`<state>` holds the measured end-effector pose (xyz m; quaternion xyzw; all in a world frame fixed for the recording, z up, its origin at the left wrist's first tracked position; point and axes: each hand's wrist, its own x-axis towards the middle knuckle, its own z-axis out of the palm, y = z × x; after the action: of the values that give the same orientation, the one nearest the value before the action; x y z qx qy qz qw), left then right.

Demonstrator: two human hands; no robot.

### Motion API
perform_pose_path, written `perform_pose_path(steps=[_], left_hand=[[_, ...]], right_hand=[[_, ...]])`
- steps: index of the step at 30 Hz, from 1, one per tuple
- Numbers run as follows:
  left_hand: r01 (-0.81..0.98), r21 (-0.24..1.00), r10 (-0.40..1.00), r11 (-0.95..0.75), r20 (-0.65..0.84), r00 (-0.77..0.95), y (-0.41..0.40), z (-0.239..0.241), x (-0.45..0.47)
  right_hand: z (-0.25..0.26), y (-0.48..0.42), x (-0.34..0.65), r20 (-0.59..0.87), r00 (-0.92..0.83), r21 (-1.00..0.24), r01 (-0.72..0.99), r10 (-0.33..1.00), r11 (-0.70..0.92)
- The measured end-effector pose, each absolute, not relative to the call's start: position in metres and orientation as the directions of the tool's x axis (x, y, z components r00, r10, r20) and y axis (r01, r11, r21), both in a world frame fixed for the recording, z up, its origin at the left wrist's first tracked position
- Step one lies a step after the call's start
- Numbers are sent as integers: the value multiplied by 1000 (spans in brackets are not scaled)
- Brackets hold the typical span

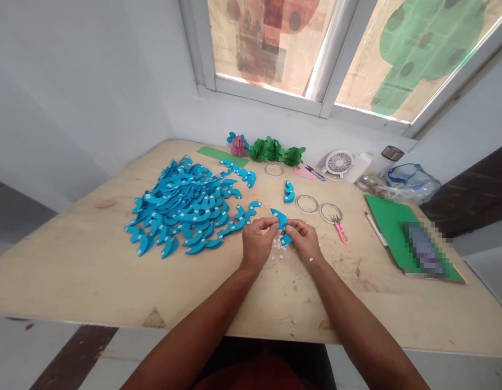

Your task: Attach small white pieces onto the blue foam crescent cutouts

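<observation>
My left hand pinches the left side of a curved blue paper piece above the table. From the other side, my right hand has its fingers closed on the same piece, near its lower edge. Small white paper bits lie scattered below my hands, and one sticks to my right wrist. To the left spreads a large heap of blue curved paper pieces with white squares on them. Another small blue piece lies just beyond my hands.
Behind my hands lie tape rolls and pink snips. Green paper decorations, a small white fan and a bottle stand by the wall. At right, a blurred phone-like object rests on green sheets.
</observation>
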<state>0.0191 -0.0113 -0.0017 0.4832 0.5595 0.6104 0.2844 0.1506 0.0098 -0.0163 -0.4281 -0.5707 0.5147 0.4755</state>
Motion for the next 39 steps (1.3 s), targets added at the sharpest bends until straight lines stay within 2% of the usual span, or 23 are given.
perform_pose_path(steps=[3,6,10,15,19,22,26,30,39], left_hand=[[198,959,883,-204,268,-385,-11,0,18],[219,954,878,-206,279,-389,-11,0,18],[285,931,861,-229,330,-387,-11,-1,18],[335,907,847,-256,378,-373,-13,-1,20],[343,902,851,-261,383,-359,-15,0,22],[305,919,856,-252,358,-373,-14,-1,21],[130,972,882,-195,231,-410,-9,-5,18],[-63,986,883,-156,111,-456,-4,-8,16],[56,965,847,-255,251,-468,-7,-12,15]], right_hand=[[-11,6,150,226,-169,-933,247,959,263],[-8,2,149,394,-172,-774,468,903,427],[-7,-1,146,508,-218,-608,594,833,527],[-9,-3,145,524,-247,-483,702,815,523],[-10,-4,145,508,-232,-455,746,830,487],[-10,-5,145,509,-217,-478,733,833,483],[-4,-6,145,573,-168,-541,658,802,524],[3,-8,144,626,-134,-554,617,768,559],[5,-10,143,656,-126,-527,630,744,571]])
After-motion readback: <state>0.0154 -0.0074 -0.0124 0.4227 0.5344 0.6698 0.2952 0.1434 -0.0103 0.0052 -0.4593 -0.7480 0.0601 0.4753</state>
